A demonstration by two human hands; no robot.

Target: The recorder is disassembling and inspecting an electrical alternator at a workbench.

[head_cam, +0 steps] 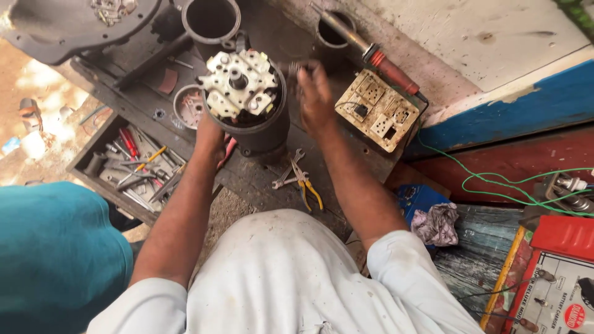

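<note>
The left hand [210, 133] wraps its fingers round the dark motor housing [260, 127] standing upright on the bench [260, 176]. The right hand [315, 99] hovers beside it, blurred, its fingers' state unreadable; pliers [306, 185] lie nearby.

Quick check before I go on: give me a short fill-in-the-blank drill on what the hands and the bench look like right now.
1. The left hand grips the side of the dark cylindrical ____, which stands upright on the workbench.
2. The pliers lying on the bench near the person have ____ handles.
3. The right hand is raised between the motor housing and the cream-coloured ____ board.
4. The open tray of tools lies on the person's ____ side.

Missing words: motor housing; yellow; socket; left
</note>
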